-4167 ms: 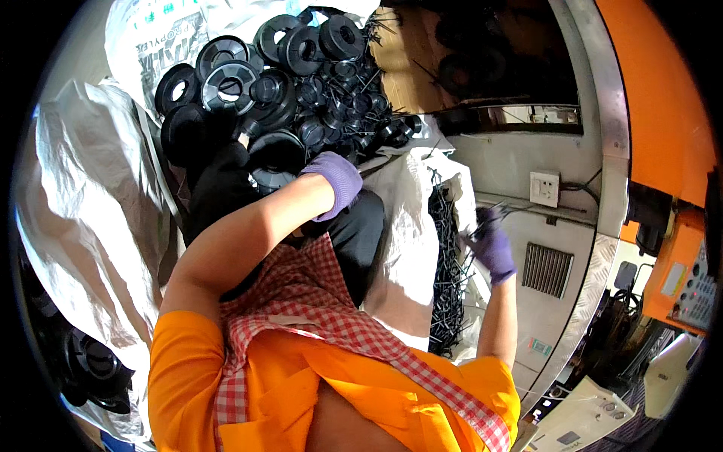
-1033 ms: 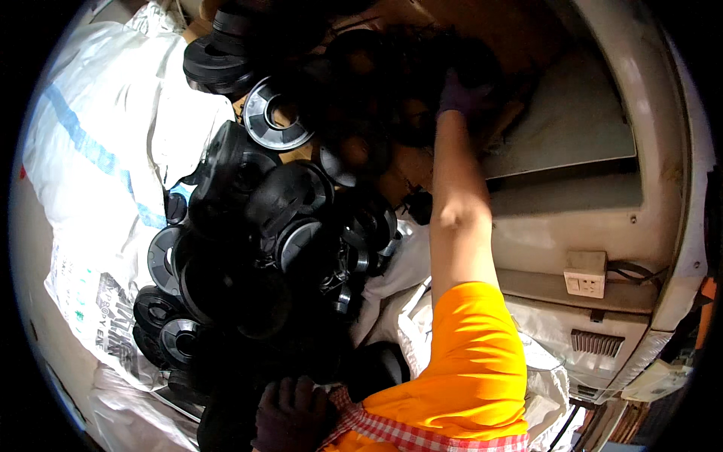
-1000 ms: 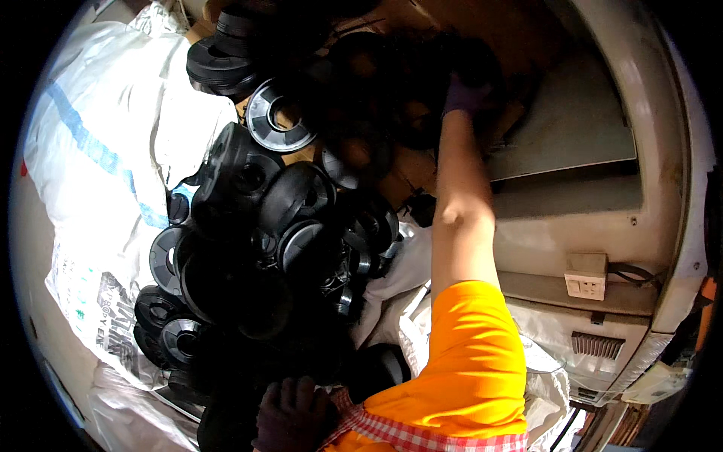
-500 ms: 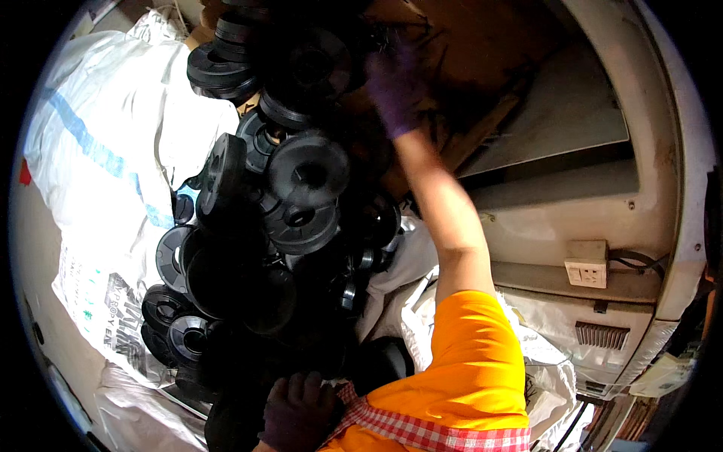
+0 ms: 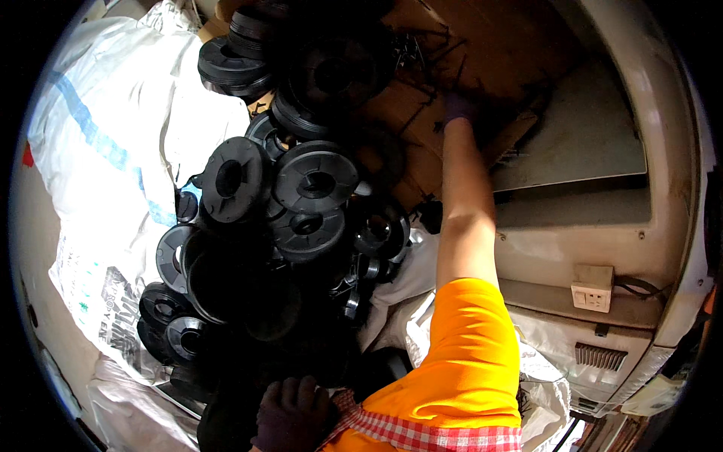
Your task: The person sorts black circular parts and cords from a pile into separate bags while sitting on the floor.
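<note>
My right hand (image 5: 459, 108), in a purple glove, reaches far into the shadowed interior of a beige machine housing. It is over brown cardboard (image 5: 410, 102) strewn with thin black plastic pieces (image 5: 410, 51). Darkness hides its fingers and whatever they may touch. My left hand (image 5: 292, 413), in a dark glove, stays low near my body at the edge of the black pile. Its fingers are curled together, and what lies under them is too dark to make out. Ahead of it are heaped black plastic spools, including a tilted round spool (image 5: 233, 178) and a flatter spool (image 5: 316, 181).
Left of the heap bulges a large white woven sack (image 5: 90, 188) with a blue stripe. A grey metal panel (image 5: 576, 143) slants inside the opening on the right. Below it sit a white wall socket (image 5: 592, 288) and a vent (image 5: 601, 357). White sacking (image 5: 407, 260) lies beneath my right arm.
My right hand has moved right and nearer, down into the shadow over the cardboard. The tilted spool on the left now shows more of its face. My left hand stays nearly in place.
</note>
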`<state>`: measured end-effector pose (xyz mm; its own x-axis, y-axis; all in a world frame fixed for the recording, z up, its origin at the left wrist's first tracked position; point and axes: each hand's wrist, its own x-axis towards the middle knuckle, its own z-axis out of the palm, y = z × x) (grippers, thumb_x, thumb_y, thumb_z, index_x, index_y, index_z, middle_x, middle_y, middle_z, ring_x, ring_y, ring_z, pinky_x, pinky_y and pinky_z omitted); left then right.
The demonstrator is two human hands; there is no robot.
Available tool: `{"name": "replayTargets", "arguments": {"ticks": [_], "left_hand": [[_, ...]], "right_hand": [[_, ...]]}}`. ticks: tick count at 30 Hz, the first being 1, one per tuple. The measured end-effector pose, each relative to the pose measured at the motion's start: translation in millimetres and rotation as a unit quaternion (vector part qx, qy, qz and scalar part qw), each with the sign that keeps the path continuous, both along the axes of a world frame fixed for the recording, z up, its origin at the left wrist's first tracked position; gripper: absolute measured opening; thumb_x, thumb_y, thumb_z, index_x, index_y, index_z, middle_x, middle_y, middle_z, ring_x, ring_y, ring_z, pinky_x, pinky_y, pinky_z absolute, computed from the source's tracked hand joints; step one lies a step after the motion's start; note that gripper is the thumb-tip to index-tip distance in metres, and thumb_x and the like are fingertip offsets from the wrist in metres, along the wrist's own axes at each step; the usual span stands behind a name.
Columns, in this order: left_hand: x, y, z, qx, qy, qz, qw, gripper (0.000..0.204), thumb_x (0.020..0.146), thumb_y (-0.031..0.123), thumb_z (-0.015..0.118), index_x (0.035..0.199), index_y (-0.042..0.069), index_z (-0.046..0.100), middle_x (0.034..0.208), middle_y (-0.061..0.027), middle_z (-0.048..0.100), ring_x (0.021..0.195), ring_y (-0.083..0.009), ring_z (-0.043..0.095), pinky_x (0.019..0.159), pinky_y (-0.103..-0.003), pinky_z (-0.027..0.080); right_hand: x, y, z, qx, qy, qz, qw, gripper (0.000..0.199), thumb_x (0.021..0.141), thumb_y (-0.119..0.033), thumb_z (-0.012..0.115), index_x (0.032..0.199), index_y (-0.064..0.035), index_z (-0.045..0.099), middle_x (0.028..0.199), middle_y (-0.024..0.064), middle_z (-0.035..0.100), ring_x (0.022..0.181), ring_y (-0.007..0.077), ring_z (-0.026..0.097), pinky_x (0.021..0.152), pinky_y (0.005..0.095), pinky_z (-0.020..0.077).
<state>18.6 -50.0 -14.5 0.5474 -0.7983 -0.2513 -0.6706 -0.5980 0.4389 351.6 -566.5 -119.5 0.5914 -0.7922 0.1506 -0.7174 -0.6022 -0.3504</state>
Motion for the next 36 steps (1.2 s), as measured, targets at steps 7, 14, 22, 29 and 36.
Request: {"name": "replayTargets", "arguments": {"ticks": [7, 14, 22, 29, 36], "left_hand": [[-7.3, 0.4, -8.5, 0.024, -0.011, 0.017, 1.0, 0.039, 0.073, 0.032, 0.063, 0.109, 0.017, 0.062, 0.111, -0.0091, 0.055, 0.1, -0.0288, 0.056, 0.086, -0.05, 0.045], [-2.1, -3.3, -0.1, 0.027, 0.006, -0.012, 1.0, 0.034, 0.074, 0.03, 0.063, 0.105, 0.016, 0.061, 0.111, -0.0092, 0.053, 0.1, -0.0292, 0.056, 0.084, -0.049, 0.047], [-3.6, -5.7, -6.7, 0.032, 0.006, 0.01, 0.999, 0.03, 0.074, 0.029, 0.065, 0.101, 0.017, 0.06, 0.109, -0.0073, 0.051, 0.1, -0.0269, 0.055, 0.084, -0.048, 0.048], [2.2, -3.3, -2.2, 0.025, -0.004, 0.0, 1.0, 0.032, 0.076, 0.033, 0.063, 0.105, 0.02, 0.06, 0.109, -0.0063, 0.052, 0.099, -0.0267, 0.055, 0.084, -0.047, 0.047], [-5.0, 2.4, -3.7, 0.041, -0.022, 0.021, 0.999, 0.034, 0.074, 0.03, 0.064, 0.107, 0.02, 0.06, 0.112, -0.0067, 0.05, 0.101, -0.0265, 0.053, 0.085, -0.047, 0.046]], "right_hand": [[9.3, 79.5, -0.9, -0.132, 0.065, 0.299, 0.943, 0.044, 0.092, -0.033, 0.047, 0.126, -0.0051, 0.05, 0.132, 0.0155, 0.047, 0.118, 0.0313, 0.048, 0.098, 0.0416, 0.0396], [-34.7, 53.6, 23.9, -0.034, -0.199, -0.061, 0.978, 0.042, 0.092, -0.025, 0.043, 0.125, 0.0001, 0.051, 0.131, 0.0161, 0.05, 0.117, 0.0294, 0.049, 0.099, 0.0388, 0.0402], [-38.6, -13.5, -1.2, -0.025, 0.144, -0.054, 0.988, 0.049, 0.094, -0.035, 0.041, 0.129, -0.0024, 0.049, 0.137, 0.0148, 0.046, 0.124, 0.0285, 0.045, 0.102, 0.0377, 0.0372], [-29.7, -109.5, -44.8, -0.053, 0.154, -0.062, 0.985, 0.048, 0.093, -0.037, 0.039, 0.127, -0.0051, 0.053, 0.135, 0.0154, 0.048, 0.12, 0.0318, 0.049, 0.1, 0.0403, 0.0392], [-41.7, 37.6, 21.9, 0.054, -0.018, -0.107, 0.993, 0.046, 0.093, -0.031, 0.045, 0.13, -0.0038, 0.048, 0.13, 0.0181, 0.051, 0.116, 0.0309, 0.052, 0.098, 0.0399, 0.0421]]}}
